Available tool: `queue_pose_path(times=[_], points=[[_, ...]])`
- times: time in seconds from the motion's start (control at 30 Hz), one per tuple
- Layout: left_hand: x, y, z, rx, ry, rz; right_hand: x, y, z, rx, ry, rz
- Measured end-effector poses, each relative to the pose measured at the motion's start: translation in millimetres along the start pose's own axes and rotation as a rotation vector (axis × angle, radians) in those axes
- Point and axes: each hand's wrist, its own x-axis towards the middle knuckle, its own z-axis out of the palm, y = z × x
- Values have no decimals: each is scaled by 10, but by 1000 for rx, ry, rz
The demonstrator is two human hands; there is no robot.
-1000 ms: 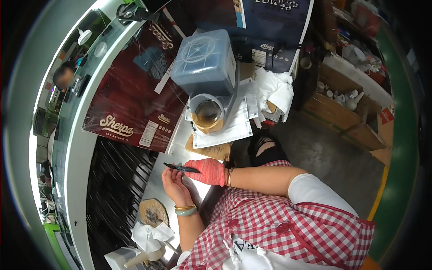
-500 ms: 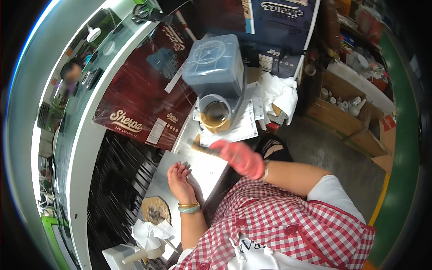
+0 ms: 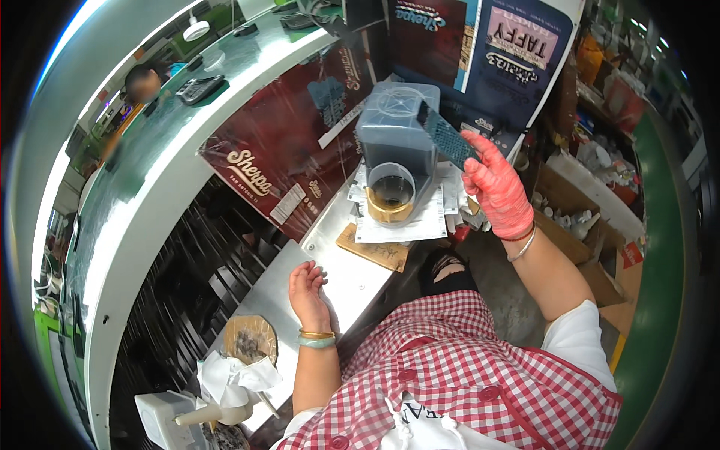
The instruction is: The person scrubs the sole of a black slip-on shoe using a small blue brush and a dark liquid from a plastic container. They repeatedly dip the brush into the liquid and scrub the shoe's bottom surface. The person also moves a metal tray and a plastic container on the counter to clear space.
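Observation:
My right hand [image 3: 496, 187], in a red glove, is raised at the right of a clear plastic tub. It grips a flat, dark teal strip [image 3: 448, 137] with a dotted texture by its lower end, and the strip slants up to the left across the tub's side. My left hand [image 3: 306, 296] is bare and lies on the metal bench [image 3: 274, 281], fingers loosely bent with nothing in them. The upturned tub [image 3: 396, 112] stands behind a round cup [image 3: 390, 196] of amber liquid. White printed sheets [image 3: 397, 229] lie under the cup, over a thin brown board [image 3: 367, 251].
A round brown board with dark smudges [image 3: 251, 341], white crumpled tissue [image 3: 225, 375] and a beige-handled tool [image 3: 210, 414] sit at lower left. Dark red cardboard [image 3: 262, 161] lines the left side. A cardboard box of small containers [image 3: 574, 191] stands right. Another person is far left.
My right hand has risen up and to the right, and the teal strip now shows in it. My left hand stays on the bench. The whole view has shifted slightly.

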Motion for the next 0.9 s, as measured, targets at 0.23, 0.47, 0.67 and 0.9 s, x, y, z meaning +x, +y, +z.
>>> queue_pose_path(times=[0.23,0.47,0.67,0.9], points=[[35,-35,6,16,-33,-25,-47,116,65,31,118,-3],[94,394,634,292,-222,102,62,60,-58,-113,144,-45],[797,481,1568,221,-389,-51,309,442,-291,-570,124,-456],[1307,39,2376,119,-423,-281,699,851,-425,-192,144,-303]])
